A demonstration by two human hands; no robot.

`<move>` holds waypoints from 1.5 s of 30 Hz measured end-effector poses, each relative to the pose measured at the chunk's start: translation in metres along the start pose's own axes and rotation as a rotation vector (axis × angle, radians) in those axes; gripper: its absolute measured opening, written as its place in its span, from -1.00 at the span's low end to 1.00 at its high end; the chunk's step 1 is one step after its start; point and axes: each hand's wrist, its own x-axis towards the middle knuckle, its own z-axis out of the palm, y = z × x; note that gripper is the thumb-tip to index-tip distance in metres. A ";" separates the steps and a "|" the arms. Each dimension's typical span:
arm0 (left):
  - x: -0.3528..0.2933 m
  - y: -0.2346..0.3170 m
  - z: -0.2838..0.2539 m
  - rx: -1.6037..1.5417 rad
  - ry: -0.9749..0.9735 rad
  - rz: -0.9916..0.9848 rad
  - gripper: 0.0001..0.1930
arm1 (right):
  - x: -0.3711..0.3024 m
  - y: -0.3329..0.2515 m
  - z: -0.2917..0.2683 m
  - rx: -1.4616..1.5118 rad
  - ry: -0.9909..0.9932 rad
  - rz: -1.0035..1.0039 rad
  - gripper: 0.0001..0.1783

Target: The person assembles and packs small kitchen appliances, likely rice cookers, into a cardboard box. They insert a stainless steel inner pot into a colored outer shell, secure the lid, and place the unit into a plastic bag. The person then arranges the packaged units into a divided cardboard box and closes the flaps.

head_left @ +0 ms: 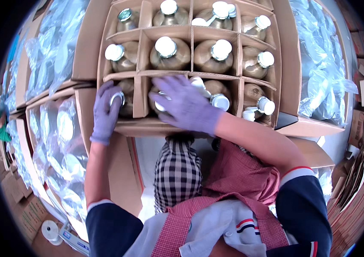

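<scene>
We have our two hands apart from each other over the near row of a divided cardboard box [143,128], both in pale purple gloves. Our left hand [106,106] is at the near left compartment, thumb and fingers bent about the white cap [116,99] of the left bottle [128,96] there; how firmly they press, we cannot tell. Our right hand [190,103] is blurred, spread over the next compartment and its white-topped bottle [163,102] — whether it grips anything, we cannot tell.

The bottles stand one to a compartment, wide and clear with a brownish look, and most wear white caps. The far left bottle [125,15] shows a greenish metallic top instead. Small white pieces [199,21] lie among the far bottles, with more in the near row.

On either side of us, a left box [85,43] and a right box [282,47] hold clear plastic wrapping [319,55]. A white roll [50,230] sits at lower left, and a person in green [1,127] is at the far left edge.
</scene>
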 end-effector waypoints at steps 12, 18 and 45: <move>0.109 0.129 0.010 0.226 0.180 0.484 -0.75 | -0.038 0.044 -0.005 -0.098 -0.283 0.409 -0.49; 0.280 0.165 0.137 1.229 -0.579 0.345 -0.32 | -0.041 0.037 -0.018 0.018 -0.381 0.415 -0.53; 0.303 -0.004 0.039 1.064 0.151 0.203 -0.72 | 0.051 0.299 -0.067 -0.642 -0.408 0.304 -0.75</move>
